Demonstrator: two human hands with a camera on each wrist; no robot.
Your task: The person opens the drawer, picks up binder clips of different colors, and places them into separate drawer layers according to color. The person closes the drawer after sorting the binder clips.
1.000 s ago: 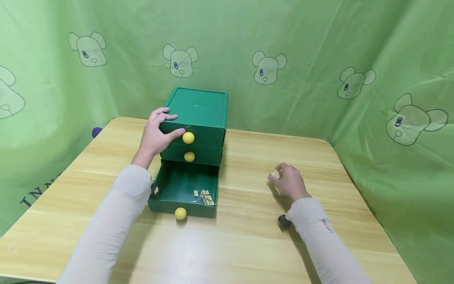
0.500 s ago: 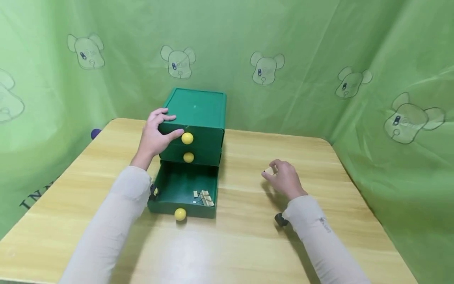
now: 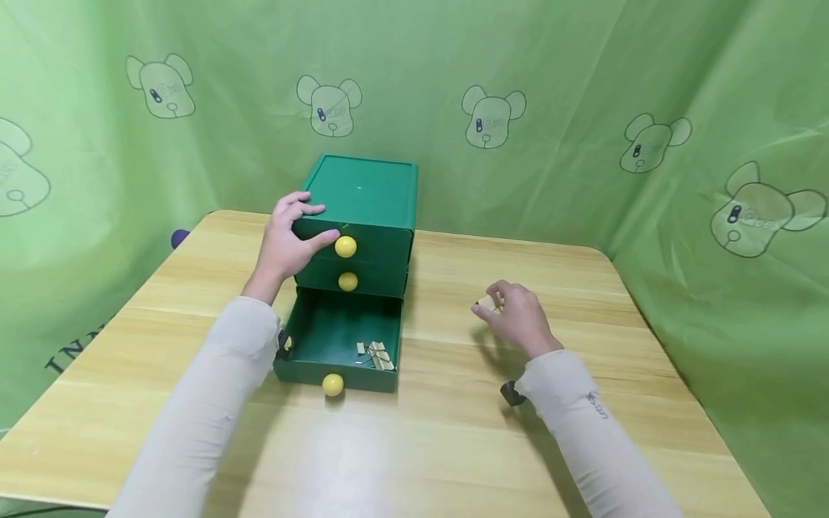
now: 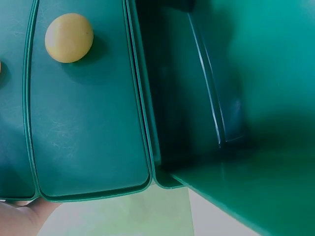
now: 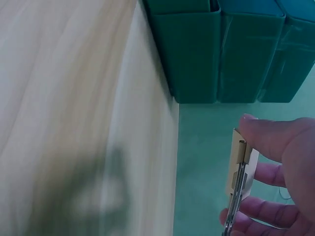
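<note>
A green drawer unit [image 3: 363, 188] with round yellow knobs stands at the back of the table. Its bottom drawer [image 3: 324, 327] is pulled out, and several cream binder clips [image 3: 381, 355] lie in its front right corner. My left hand [image 3: 283, 241] rests on the unit's upper left edge, fingers on the top and thumb against the front beside the top knob [image 3: 346, 247]. In the left wrist view only a bit of this hand [image 4: 22, 216] shows. Right of the unit, above the table, my right hand [image 3: 518, 316] pinches a cream binder clip [image 5: 233, 167] between thumb and fingers.
The wooden table [image 3: 453, 432] extends on all sides of the unit. A green curtain [image 3: 414, 72] printed with bear heads hangs behind and to the right. The open drawer's front wall, with its yellow knob [image 3: 333, 385], juts toward me.
My right hand has moved left and slightly away from me, carrying the binder clip toward the drawer unit. The left hand keeps its place on the unit.
</note>
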